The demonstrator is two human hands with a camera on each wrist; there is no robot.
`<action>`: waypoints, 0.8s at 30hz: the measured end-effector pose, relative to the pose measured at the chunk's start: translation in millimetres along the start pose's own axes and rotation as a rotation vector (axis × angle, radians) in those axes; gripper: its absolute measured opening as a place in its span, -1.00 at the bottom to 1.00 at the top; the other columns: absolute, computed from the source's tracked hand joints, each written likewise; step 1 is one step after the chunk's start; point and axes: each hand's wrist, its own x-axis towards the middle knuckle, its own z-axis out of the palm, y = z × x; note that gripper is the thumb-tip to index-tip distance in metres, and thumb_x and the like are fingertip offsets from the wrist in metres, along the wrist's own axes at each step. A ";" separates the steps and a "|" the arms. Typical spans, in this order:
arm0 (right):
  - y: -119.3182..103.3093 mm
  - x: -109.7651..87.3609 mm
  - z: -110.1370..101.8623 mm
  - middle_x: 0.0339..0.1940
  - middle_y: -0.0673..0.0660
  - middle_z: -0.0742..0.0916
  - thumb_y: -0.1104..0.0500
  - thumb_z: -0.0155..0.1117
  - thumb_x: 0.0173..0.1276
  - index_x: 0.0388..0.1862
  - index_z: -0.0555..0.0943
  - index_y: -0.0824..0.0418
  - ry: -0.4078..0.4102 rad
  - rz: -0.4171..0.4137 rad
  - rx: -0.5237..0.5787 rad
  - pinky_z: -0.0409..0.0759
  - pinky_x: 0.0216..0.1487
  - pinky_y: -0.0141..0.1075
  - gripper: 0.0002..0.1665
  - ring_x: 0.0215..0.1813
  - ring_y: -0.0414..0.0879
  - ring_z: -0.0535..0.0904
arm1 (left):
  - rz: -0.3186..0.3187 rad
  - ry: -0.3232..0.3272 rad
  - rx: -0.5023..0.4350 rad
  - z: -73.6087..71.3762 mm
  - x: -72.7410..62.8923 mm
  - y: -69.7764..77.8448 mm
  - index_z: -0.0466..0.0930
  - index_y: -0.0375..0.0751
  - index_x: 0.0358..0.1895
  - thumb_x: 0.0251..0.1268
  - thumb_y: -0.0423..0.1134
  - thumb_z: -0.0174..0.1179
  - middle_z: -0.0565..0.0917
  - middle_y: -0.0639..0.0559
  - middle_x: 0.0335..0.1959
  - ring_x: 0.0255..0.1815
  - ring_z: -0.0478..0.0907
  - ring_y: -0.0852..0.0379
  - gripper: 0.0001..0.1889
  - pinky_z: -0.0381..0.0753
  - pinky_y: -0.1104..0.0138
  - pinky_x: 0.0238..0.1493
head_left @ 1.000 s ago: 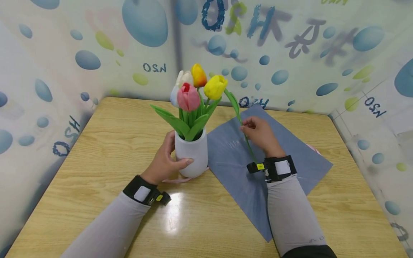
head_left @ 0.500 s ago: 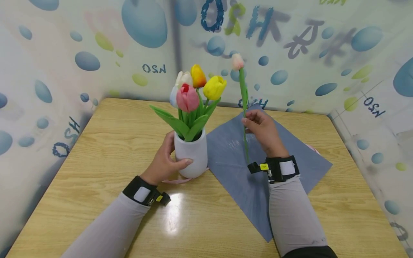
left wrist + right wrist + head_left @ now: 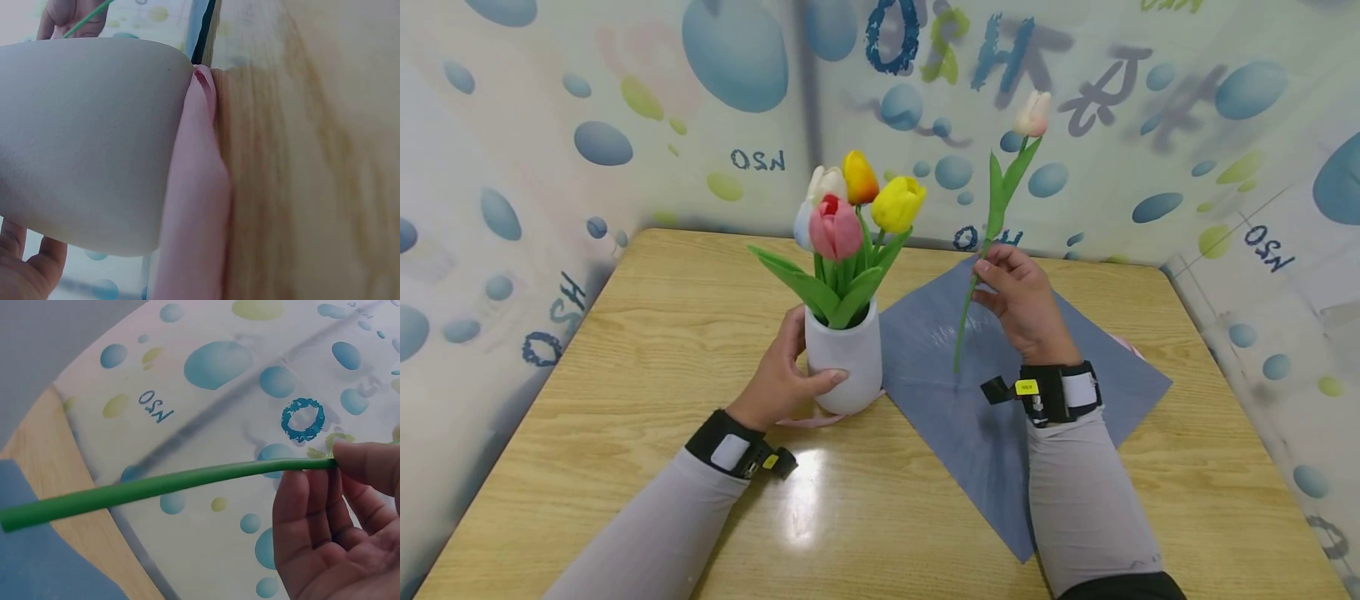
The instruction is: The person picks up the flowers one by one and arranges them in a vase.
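Observation:
My left hand [image 3: 786,371] grips the side of a white vase [image 3: 847,367], its thumb across the front. Several artificial tulips [image 3: 837,229] stand in the vase: pink, white, pale blue, orange-yellow and yellow, with green leaves. To the right, my right hand [image 3: 1022,300] pinches the green stem of a pale pink tulip [image 3: 1033,114] between thumb and fingers. That tulip is held up with its bloom leaning right, and its bare stem end hangs below the hand. In the right wrist view the stem [image 3: 156,482] runs left from the fingertips.
A blue-grey wrapping sheet [image 3: 955,442] lies on the wooden table [image 3: 662,333] under the right hand. Pink material [image 3: 197,187] lies at the vase's base, between it and the tabletop. A patterned curtain [image 3: 647,167] hangs behind the table.
My right hand has turned and risen slightly, swinging the pale pink tulip from behind the vase's flowers to upright, then rightward. The left hand and vase have stayed in place.

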 end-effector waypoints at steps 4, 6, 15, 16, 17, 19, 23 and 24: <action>-1.9 -1.7 1.7 -0.23 -0.05 0.71 0.32 0.14 0.59 -0.18 0.59 0.08 0.004 -0.004 0.070 0.71 -0.14 -0.35 -0.84 -0.16 -0.22 0.66 | 0.003 0.000 -0.001 -0.1 -0.1 -0.1 0.09 0.01 0.60 0.18 -0.43 0.43 0.39 0.00 0.46 0.44 0.39 0.17 -0.04 0.35 0.08 0.49; -2.3 -2.2 2.2 -0.24 -0.04 0.71 0.31 0.13 0.60 -0.19 0.59 0.08 0.012 -0.004 0.099 0.70 -0.14 -0.35 -0.83 -0.16 -0.21 0.66 | 0.006 -0.002 -0.005 0.0 0.1 -0.3 0.09 0.01 0.60 0.19 -0.42 0.43 0.38 -0.01 0.46 0.44 0.39 0.17 -0.04 0.34 0.02 0.50; -5.6 -3.7 5.7 -0.23 -0.02 0.70 0.29 0.16 0.59 -0.15 0.61 0.10 -0.005 -0.035 0.201 0.67 -0.16 -0.35 -0.88 -0.16 -0.19 0.64 | 0.013 -0.004 -0.022 0.1 0.8 -0.6 0.08 -0.02 0.60 0.18 -0.43 0.42 0.39 -0.05 0.46 0.43 0.38 0.17 -0.05 0.30 -0.17 0.48; -6.2 -4.1 6.8 -0.23 -0.02 0.70 0.29 0.15 0.59 -0.15 0.61 0.10 -0.004 -0.040 0.207 0.67 -0.16 -0.35 -0.87 -0.17 -0.19 0.64 | 0.012 -0.004 -0.021 0.0 0.8 -0.6 0.08 -0.03 0.60 0.18 -0.43 0.42 0.39 -0.05 0.46 0.43 0.38 0.17 -0.05 0.30 -0.17 0.49; -6.9 -4.5 8.0 -0.23 -0.02 0.69 0.29 0.14 0.60 -0.14 0.61 0.10 -0.002 -0.044 0.218 0.67 -0.16 -0.35 -0.87 -0.17 -0.19 0.63 | 0.012 -0.005 -0.020 0.0 0.8 -0.6 0.08 -0.03 0.60 0.19 -0.42 0.43 0.39 -0.05 0.46 0.43 0.38 0.17 -0.05 0.30 -0.17 0.49; -8.2 -5.2 11.1 -0.24 -0.01 0.69 0.30 0.13 0.60 -0.14 0.61 0.11 0.004 -0.050 0.245 0.67 -0.16 -0.35 -0.86 -0.18 -0.18 0.63 | 0.012 -0.005 -0.017 -0.2 0.8 -0.5 0.08 -0.03 0.60 0.19 -0.42 0.43 0.39 -0.06 0.46 0.43 0.38 0.17 -0.05 0.29 -0.17 0.49; -10.3 -7.2 19.1 -0.24 0.00 0.69 0.29 0.13 0.60 -0.15 0.59 0.13 0.023 -0.055 0.294 0.68 -0.16 -0.35 -0.88 -0.19 -0.19 0.63 | 0.010 -0.005 -0.014 -0.1 0.6 0.2 0.08 -0.03 0.60 0.18 -0.43 0.42 0.39 -0.06 0.46 0.43 0.38 0.16 -0.05 0.30 -0.16 0.50; -10.7 -7.8 21.1 -0.24 0.00 0.69 0.29 0.13 0.61 -0.15 0.59 0.13 0.026 -0.056 0.307 0.68 -0.16 -0.35 -0.88 -0.19 -0.19 0.63 | 0.009 -0.005 -0.014 -0.2 0.6 0.3 0.08 -0.03 0.60 0.19 -0.43 0.42 0.39 -0.06 0.46 0.43 0.38 0.15 -0.05 0.30 -0.15 0.50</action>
